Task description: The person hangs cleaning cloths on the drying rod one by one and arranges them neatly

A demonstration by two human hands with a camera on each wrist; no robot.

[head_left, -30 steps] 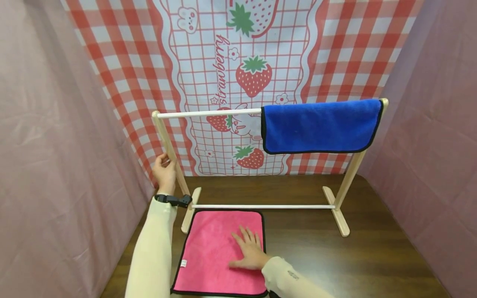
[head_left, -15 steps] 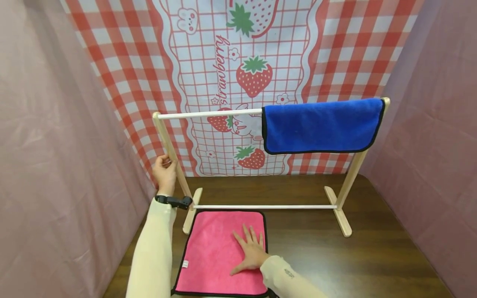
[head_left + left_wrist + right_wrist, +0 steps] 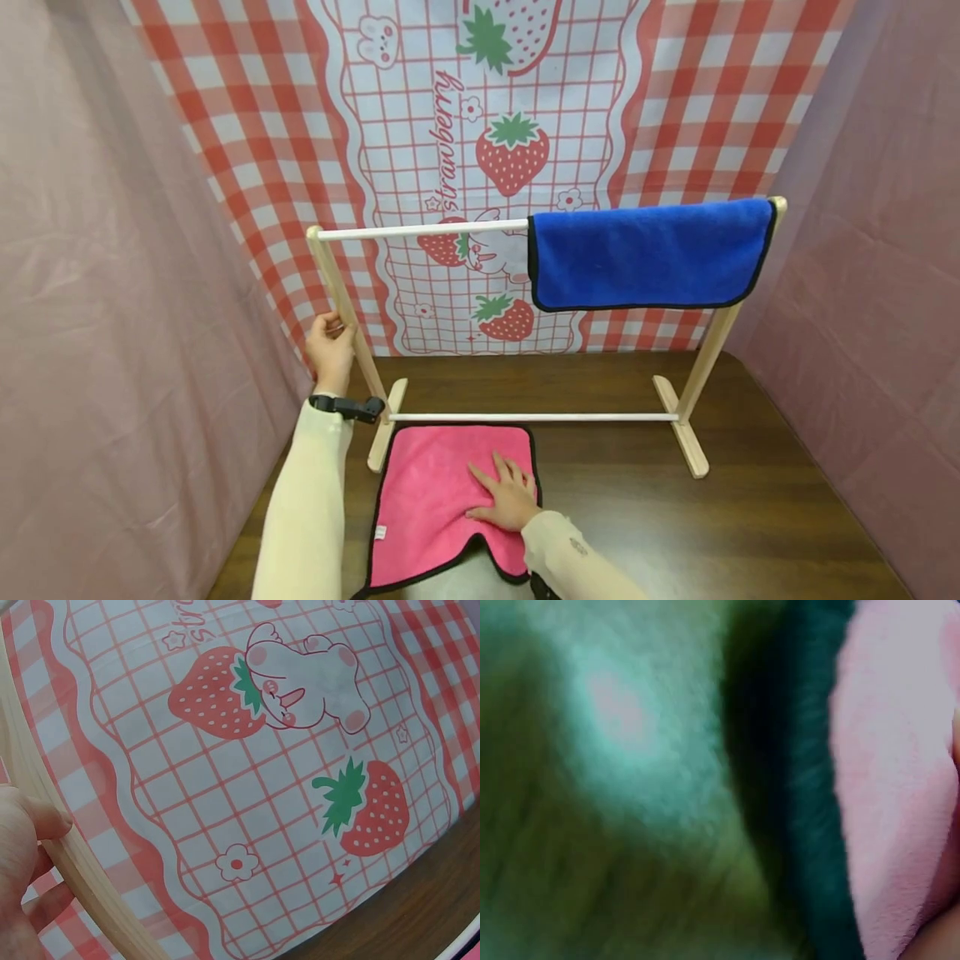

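Observation:
My left hand (image 3: 330,352) grips the left wooden post of a drying rack (image 3: 341,287), about halfway up. In the left wrist view, the thumb lies across the front of the post (image 3: 82,877), with fingers behind it. On the table a pink towel (image 3: 427,500) with black edging lies before the rack. My right hand (image 3: 508,498) rests on its right side with fingers spread and a little bent. Below that hand the towel's near edge is pushed up into a notch. The right wrist view shows the towel's dark edging (image 3: 817,772) close up and blurred.
A blue towel (image 3: 645,254) with black edging hangs over the right part of the rack's white top bar (image 3: 420,229). The rack's right foot (image 3: 681,429) stands on the dark wooden table (image 3: 720,533). Strawberry-print cloth (image 3: 510,158) hangs behind, pink curtains (image 3: 127,333) at the sides.
My right hand's fingers have drawn closer to its thumb, and the pink towel's near edge has bunched up from flat. The left hand stays on the post.

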